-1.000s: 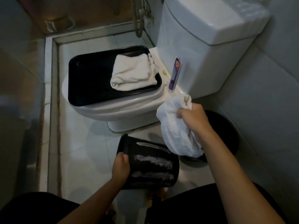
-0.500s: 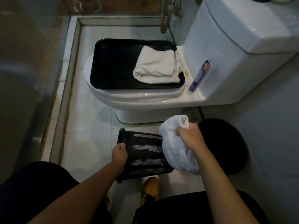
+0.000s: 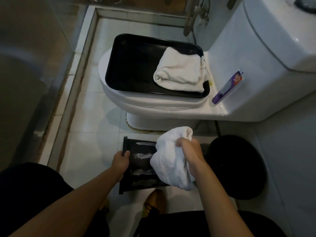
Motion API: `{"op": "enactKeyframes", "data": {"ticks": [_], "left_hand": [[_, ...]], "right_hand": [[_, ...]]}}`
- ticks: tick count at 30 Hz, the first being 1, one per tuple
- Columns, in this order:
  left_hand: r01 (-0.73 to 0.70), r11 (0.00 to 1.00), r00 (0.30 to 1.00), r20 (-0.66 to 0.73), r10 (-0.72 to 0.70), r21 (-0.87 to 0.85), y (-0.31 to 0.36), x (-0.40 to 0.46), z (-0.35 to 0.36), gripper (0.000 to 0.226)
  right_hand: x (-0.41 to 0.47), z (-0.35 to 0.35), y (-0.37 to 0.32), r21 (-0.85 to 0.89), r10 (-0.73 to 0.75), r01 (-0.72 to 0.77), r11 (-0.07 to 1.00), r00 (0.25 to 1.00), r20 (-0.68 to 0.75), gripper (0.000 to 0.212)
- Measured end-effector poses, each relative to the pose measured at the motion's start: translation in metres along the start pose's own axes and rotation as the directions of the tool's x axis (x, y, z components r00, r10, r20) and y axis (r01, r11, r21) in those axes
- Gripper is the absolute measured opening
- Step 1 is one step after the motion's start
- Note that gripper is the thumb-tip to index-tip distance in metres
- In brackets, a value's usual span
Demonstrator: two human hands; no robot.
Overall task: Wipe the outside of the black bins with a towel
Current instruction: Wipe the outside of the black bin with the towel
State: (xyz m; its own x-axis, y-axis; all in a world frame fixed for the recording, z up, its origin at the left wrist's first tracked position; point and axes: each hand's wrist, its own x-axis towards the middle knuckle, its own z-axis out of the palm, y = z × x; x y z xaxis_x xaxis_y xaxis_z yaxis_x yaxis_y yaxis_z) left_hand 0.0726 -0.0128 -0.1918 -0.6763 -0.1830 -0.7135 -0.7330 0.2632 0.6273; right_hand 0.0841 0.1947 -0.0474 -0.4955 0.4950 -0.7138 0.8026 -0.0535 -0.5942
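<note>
A small black bin (image 3: 140, 166) lies tipped on its side above the floor, its rim to the left and pale streaks along its wall. My left hand (image 3: 121, 161) grips that rim. My right hand (image 3: 190, 153) holds a bunched white towel (image 3: 171, 161), which hangs over the bin's right part and hides it. A second, larger black bin (image 3: 237, 166) stands on the floor to the right, beside the wall.
A white toilet (image 3: 153, 103) stands ahead, with a black tray (image 3: 135, 65) on its lid holding a folded white towel (image 3: 181, 74). A purple tube (image 3: 228, 87) leans against the cistern (image 3: 266, 53). A raised tiled kerb (image 3: 71, 93) runs along the left. A tan shoe (image 3: 154, 200) is below the bin.
My right hand has brought the towel down and left, over the side of the small bin. The left hand keeps its hold on the rim. The camera has tilted and moved.
</note>
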Motion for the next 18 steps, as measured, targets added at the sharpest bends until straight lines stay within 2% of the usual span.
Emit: {"op": "enactKeyframes", "data": {"ticks": [3,5,8,11,15,18], "left_hand": [[0.04,0.998,0.999,0.014,-0.04,0.044,0.009,0.001,0.0,0.036],[0.094,0.988,0.995,0.025,-0.098,0.119,0.022,0.005,0.0,0.039],[0.183,0.939,0.968,0.114,-0.224,0.291,0.05,0.01,-0.008,0.032],[0.164,0.886,0.929,0.235,-0.287,0.433,0.067,0.024,-0.022,0.025],[0.084,0.898,0.912,0.33,-0.244,0.431,0.057,0.045,-0.03,0.03],[0.019,0.964,0.929,0.351,-0.115,0.264,0.041,0.052,-0.027,0.029]], "right_hand": [[-0.009,0.0,-0.005,0.059,-0.085,0.079,0.995,0.991,0.1,0.03],[-0.013,-0.002,-0.009,-0.024,-0.159,0.165,0.986,0.971,0.179,0.038],[-0.017,-0.01,-0.023,-0.138,-0.187,0.235,0.962,0.938,0.293,0.036],[-0.009,-0.016,-0.033,-0.255,-0.198,0.3,0.919,0.912,0.36,0.039],[0.011,-0.021,-0.031,-0.383,-0.207,0.334,0.861,0.919,0.336,0.046],[0.027,-0.028,-0.037,-0.364,-0.202,0.3,0.882,0.938,0.282,0.029]]}}
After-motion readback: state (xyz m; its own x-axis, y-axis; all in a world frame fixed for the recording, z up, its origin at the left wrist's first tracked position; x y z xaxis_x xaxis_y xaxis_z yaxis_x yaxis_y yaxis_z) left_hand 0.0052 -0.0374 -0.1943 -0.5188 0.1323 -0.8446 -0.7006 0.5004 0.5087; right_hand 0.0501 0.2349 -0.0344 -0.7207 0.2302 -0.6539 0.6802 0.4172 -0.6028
